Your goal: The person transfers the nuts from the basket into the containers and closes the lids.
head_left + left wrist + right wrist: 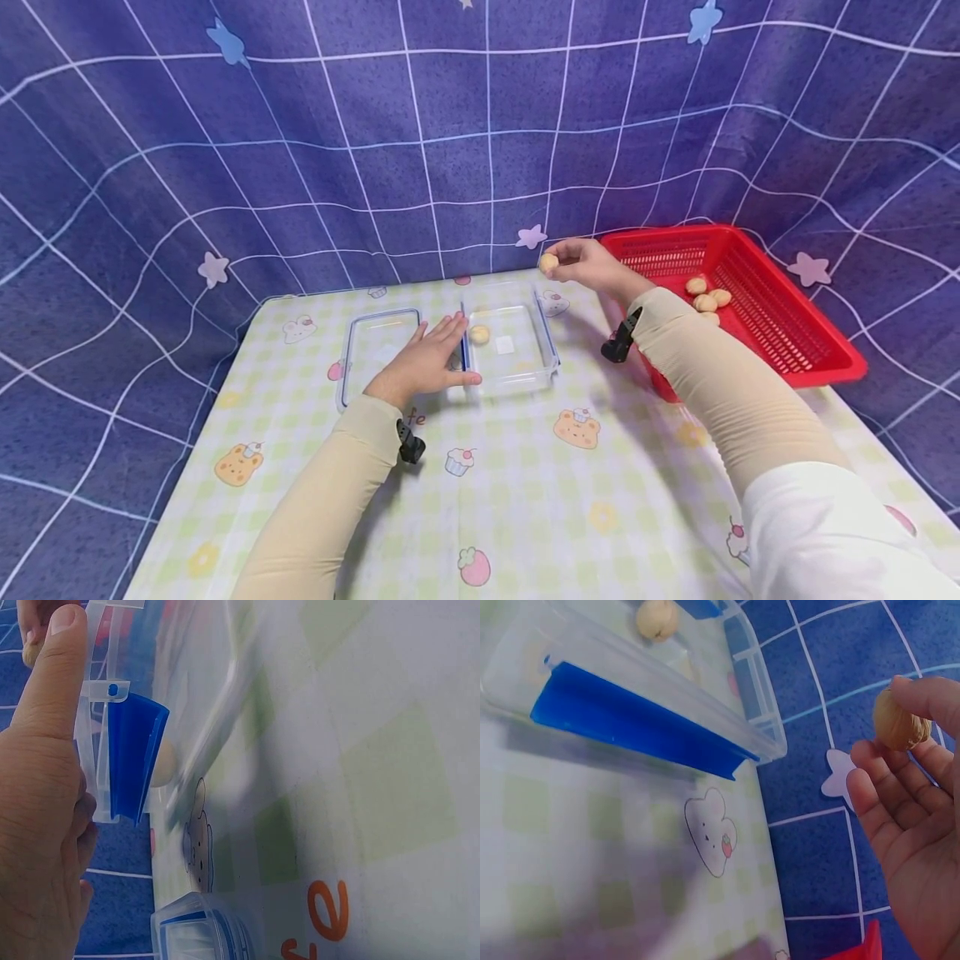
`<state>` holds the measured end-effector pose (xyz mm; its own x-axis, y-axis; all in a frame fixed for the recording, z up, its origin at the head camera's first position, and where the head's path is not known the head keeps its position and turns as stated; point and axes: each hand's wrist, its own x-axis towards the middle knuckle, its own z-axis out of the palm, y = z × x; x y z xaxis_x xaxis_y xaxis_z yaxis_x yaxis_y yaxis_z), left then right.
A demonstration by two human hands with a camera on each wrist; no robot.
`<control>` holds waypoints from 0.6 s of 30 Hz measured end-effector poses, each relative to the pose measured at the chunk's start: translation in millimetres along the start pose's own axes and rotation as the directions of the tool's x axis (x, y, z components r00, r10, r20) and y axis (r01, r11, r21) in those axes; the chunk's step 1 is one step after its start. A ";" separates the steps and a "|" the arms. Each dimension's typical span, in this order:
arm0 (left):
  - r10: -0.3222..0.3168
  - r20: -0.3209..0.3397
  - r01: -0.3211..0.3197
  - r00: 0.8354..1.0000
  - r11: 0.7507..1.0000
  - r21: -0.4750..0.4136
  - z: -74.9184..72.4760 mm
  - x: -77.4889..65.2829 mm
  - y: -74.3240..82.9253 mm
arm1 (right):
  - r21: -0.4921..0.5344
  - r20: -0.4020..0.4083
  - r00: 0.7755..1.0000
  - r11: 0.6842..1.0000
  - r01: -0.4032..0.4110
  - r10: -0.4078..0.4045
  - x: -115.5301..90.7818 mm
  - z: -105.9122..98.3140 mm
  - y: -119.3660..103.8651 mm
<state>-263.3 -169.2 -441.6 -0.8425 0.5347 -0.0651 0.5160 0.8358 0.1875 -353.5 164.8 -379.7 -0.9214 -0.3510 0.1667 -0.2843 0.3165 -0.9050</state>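
Note:
My right hand point(592, 268) pinches a walnut point(549, 262) between thumb and fingertips, in the air near the far right corner of a clear plastic container point(517, 385). In the right wrist view the held walnut point(896, 724) shows its wrinkled shell. Inside the container, near its left wall, lies another walnut point(479, 335). My left hand point(423, 360) rests on the container's left edge with fingers extended. The left wrist view shows its thumb point(56, 682) along the rim, beside a blue locking flap point(135, 757).
A clear lid point(343, 385) with a blue seal lies left of the container, partly behind my left hand. The red plastic basket point(847, 367) at the right holds several walnuts point(705, 302). A patterned cloth point(517, 492) covers the table, and a blue curtain point(450, 167) hangs behind.

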 end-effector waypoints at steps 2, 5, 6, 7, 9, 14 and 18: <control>-0.002 0.001 0.002 1.000 1.000 -0.004 -0.5 -0.2 0.7 | -0.008 0.012 1.000 1.000 0.007 -0.007 0.5 2.3 -1.7; -0.006 0.003 0.006 1.000 1.000 -0.008 -1.3 -0.3 1.6 | -0.009 0.020 1.000 1.000 0.015 -0.014 1.1 6.4 -3.6; -0.008 0.005 0.008 1.000 1.000 -0.008 -1.5 -0.4 1.9 | -0.005 0.020 1.000 1.000 0.014 -0.014 1.3 8.1 -3.9; -0.009 0.006 0.009 1.000 1.000 -0.006 -1.7 -0.4 2.1 | 0.005 0.016 1.000 1.000 0.011 -0.012 1.6 10.1 -4.2; -0.006 0.005 0.006 1.000 1.000 -0.005 -1.6 -0.4 2.3 | 0.020 0.010 1.000 1.000 0.005 -0.005 2.0 14.3 -4.4; 0.001 0.000 -0.001 1.000 1.000 -0.007 -1.4 -0.7 2.3 | 0.053 0.000 1.000 0.999 -0.008 0.008 2.2 25.0 -5.0; 0.001 -0.003 -0.001 1.000 1.000 -0.017 -1.0 -0.5 2.0 | 0.083 0.013 1.000 0.996 -0.007 0.006 2.0 32.4 -5.6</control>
<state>-262.0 -167.9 -440.2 -0.8427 0.5348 -0.0616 0.5138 0.8332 0.2043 -345.2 133.7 -387.0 -0.9195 -0.3608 0.1557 -0.2544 0.2445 -0.9357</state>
